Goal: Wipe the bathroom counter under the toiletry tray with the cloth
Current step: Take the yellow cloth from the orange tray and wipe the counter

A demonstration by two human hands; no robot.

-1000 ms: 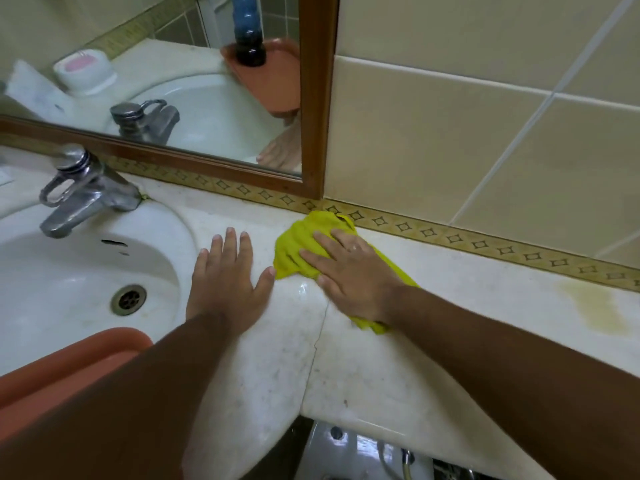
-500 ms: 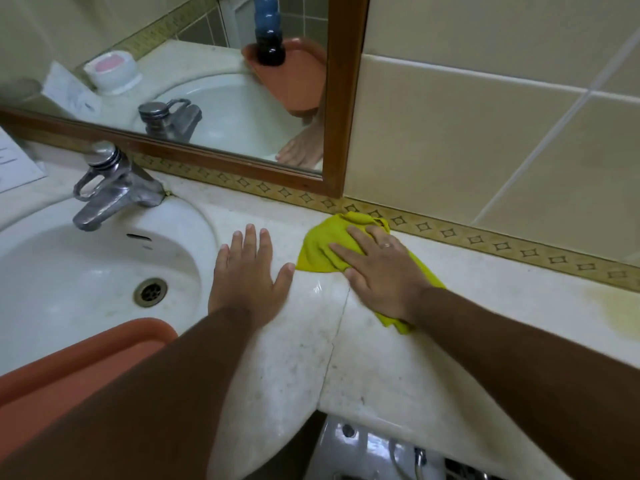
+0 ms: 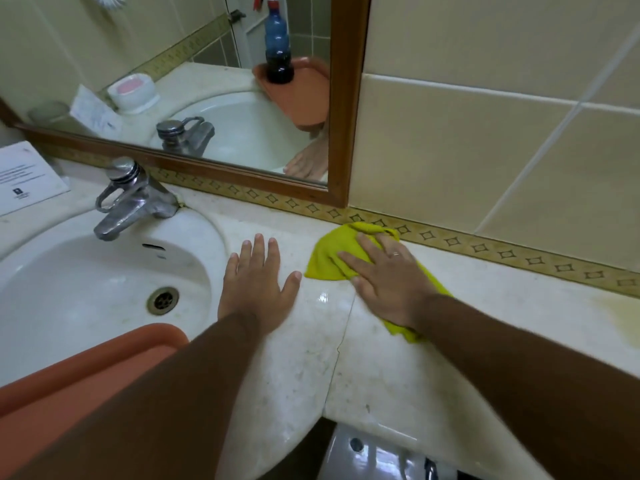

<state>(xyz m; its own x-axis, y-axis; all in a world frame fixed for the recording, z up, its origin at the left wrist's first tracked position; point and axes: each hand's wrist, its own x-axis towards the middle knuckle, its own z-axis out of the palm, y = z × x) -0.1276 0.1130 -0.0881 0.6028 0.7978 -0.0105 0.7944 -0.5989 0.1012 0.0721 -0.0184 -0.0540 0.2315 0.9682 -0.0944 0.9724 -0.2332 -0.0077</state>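
A yellow cloth [image 3: 325, 261] lies on the pale marble counter [image 3: 381, 368] against the patterned wall border. My right hand [image 3: 384, 282] presses flat on top of it, fingers spread, with a ring on one finger. To the cloth's left, my left hand [image 3: 256, 285] rests palm-down on the bare counter beside the basin, holding nothing. The terracotta toiletry tray [image 3: 83, 372] sits at the lower left over the front of the basin, partly hidden by my left forearm. Its contents are out of view here, though the mirror shows a blue bottle on it.
A white basin [image 3: 69, 282] with a chrome tap [image 3: 128, 199] fills the left. A wood-framed mirror [image 3: 242, 98] hangs behind it. A printed card [image 3: 24, 178] lies at the far left. A yellowish stain [image 3: 620, 317] marks the counter at right. A white fixture [image 3: 374, 455] stands below the counter's edge.
My right hand has slid the cloth slightly to the right along the wall border. My left hand stays flat in the same place. The view has shifted a little.
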